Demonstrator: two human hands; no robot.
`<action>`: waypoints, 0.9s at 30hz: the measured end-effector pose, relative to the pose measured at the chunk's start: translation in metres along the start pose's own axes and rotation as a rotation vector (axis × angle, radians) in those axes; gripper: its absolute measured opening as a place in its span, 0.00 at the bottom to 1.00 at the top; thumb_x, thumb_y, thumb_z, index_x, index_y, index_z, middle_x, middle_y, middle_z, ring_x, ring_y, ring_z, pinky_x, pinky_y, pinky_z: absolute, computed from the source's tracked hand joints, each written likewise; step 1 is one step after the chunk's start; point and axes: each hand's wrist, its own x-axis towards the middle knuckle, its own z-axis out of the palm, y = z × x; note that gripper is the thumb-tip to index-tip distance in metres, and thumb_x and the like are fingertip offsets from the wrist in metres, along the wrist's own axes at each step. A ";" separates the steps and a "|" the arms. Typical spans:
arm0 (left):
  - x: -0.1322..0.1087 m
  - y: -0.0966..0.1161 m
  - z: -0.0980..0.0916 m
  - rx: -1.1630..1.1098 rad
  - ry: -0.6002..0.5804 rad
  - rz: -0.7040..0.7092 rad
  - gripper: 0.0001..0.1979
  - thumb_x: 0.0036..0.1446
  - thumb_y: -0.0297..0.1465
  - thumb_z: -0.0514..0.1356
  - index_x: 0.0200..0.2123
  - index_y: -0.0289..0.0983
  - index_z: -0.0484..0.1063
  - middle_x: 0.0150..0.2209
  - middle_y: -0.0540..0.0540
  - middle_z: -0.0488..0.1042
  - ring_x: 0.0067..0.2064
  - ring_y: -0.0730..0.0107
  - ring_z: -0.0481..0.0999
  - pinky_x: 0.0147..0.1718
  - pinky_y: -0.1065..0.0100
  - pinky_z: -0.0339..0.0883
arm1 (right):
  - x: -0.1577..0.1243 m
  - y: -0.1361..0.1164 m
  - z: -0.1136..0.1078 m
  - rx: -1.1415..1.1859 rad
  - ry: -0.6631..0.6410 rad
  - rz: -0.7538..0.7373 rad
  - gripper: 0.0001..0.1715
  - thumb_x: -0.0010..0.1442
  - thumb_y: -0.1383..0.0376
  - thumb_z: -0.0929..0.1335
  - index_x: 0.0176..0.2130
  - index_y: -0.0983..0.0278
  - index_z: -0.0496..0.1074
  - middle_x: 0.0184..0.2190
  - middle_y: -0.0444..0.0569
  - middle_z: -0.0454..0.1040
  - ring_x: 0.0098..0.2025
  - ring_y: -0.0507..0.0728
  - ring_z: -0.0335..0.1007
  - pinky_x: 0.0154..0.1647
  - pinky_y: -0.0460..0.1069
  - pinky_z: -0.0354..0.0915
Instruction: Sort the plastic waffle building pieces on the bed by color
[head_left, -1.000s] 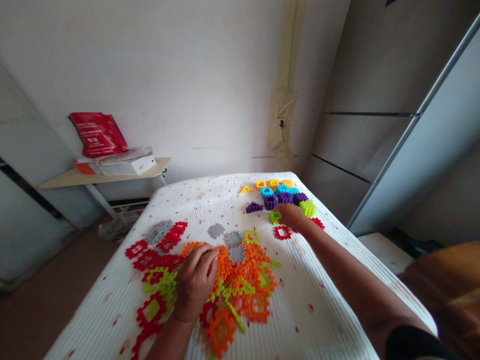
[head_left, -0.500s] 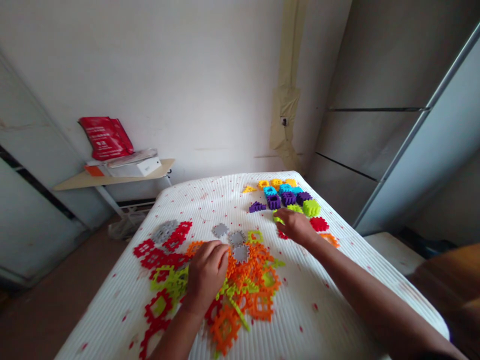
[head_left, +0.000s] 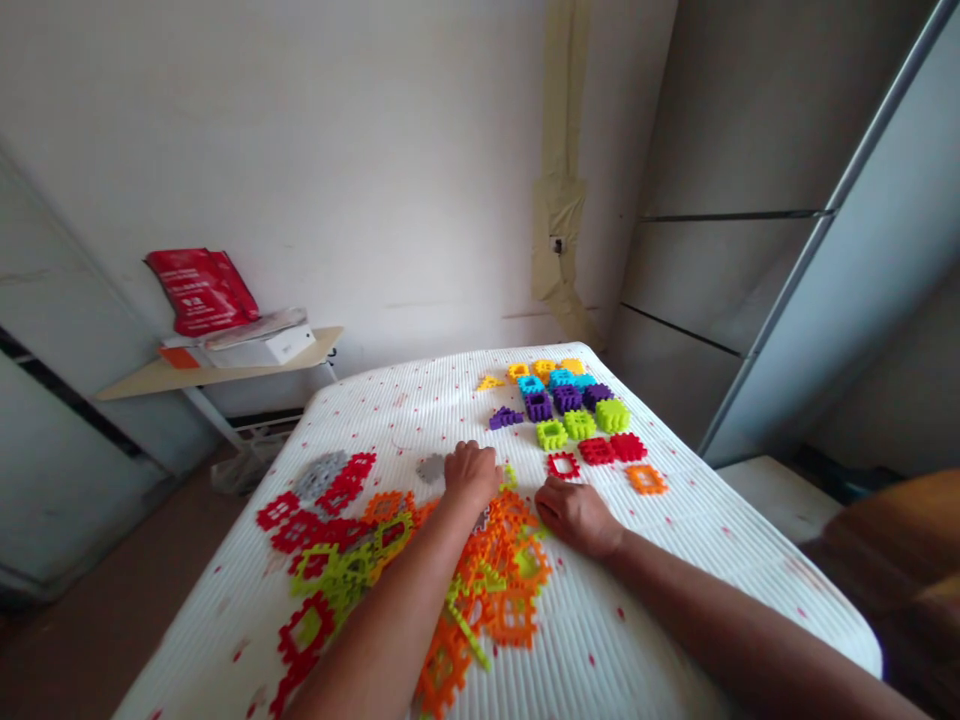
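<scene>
My left hand (head_left: 472, 472) reaches across the pile, fingers curled down over the grey toothed tiles at its far edge. Whatever lies under its fingertips is hidden. A lime green tile (head_left: 509, 478) shows just right of it, and a grey tile (head_left: 430, 468) to its left. My right hand (head_left: 579, 515) rests by the pile's right edge with fingers bent closed; what they hold, if anything, cannot be seen. Under my left forearm spreads the loose pile, with orange tiles (head_left: 514, 612), red tiles (head_left: 306, 632) and lime green pieces (head_left: 352, 572).
Stacked tiles stand in colour rows at the far right: yellow (head_left: 544, 368), blue (head_left: 561, 378), purple (head_left: 567, 399), green (head_left: 580, 425) and red (head_left: 597, 451). A single orange tile (head_left: 646, 480) lies nearer. A side table (head_left: 142, 376) holds a red bag (head_left: 201, 291) and boxes.
My right hand has come back from the green row towards the pile, uncovering the green and red tiles there. My left hand has moved forward and right, over the grey tiles.
</scene>
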 end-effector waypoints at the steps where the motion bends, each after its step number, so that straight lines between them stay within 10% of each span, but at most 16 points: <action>1: 0.003 0.000 0.004 -0.004 -0.010 0.002 0.12 0.53 0.32 0.54 0.37 0.37 0.75 0.40 0.37 0.73 0.47 0.54 0.70 0.40 0.59 0.64 | 0.000 0.000 0.001 0.004 -0.001 0.003 0.13 0.60 0.70 0.60 0.27 0.66 0.69 0.26 0.46 0.69 0.24 0.48 0.61 0.25 0.44 0.52; 14: -0.007 -0.021 -0.003 -0.228 0.055 -0.121 0.05 0.48 0.27 0.55 0.27 0.38 0.71 0.27 0.47 0.75 0.31 0.67 0.74 0.30 0.70 0.61 | 0.000 0.003 0.005 0.043 -0.049 0.043 0.12 0.60 0.69 0.60 0.29 0.65 0.70 0.29 0.47 0.71 0.28 0.49 0.64 0.27 0.44 0.54; 21: -0.051 -0.045 -0.004 -1.285 0.235 -0.287 0.17 0.41 0.32 0.59 0.38 0.35 0.69 0.20 0.56 0.66 0.18 0.77 0.64 0.19 0.74 0.58 | 0.000 0.002 0.004 0.056 -0.042 0.052 0.13 0.60 0.69 0.59 0.29 0.65 0.70 0.29 0.47 0.70 0.28 0.49 0.64 0.28 0.44 0.55; 27: -0.082 -0.050 0.006 -1.500 0.356 -0.410 0.21 0.39 0.34 0.63 0.39 0.33 0.70 0.24 0.53 0.70 0.22 0.76 0.69 0.22 0.73 0.62 | 0.003 0.003 0.003 0.175 0.017 0.073 0.12 0.59 0.70 0.60 0.29 0.65 0.71 0.27 0.48 0.71 0.28 0.50 0.66 0.29 0.44 0.59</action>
